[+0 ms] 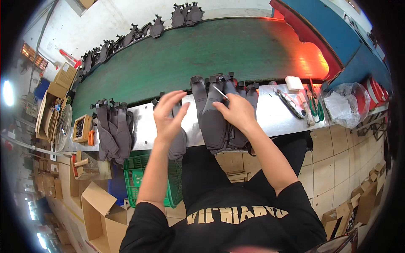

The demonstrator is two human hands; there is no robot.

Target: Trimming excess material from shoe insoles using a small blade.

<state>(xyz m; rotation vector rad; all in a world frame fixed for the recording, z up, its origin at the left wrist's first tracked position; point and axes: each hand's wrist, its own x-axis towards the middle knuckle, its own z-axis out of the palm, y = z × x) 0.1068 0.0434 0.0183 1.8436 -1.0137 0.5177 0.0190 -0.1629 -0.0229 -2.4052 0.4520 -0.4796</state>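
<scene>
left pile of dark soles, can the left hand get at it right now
Likely yes: the left hand looks empty, and only metal worktop seems to lie between it and that pile.

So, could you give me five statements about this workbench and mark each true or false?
1. The right hand has a thin pale stick in its grip. True.
2. The left hand is clenched into a fist. False: the left hand is open.
3. Dark flat pieces lie beneath the right hand. True.
4. The scissors' handles are yellow. False: the scissors have green handles.
5. The plastic crate is red. False: the plastic crate is green.
</scene>
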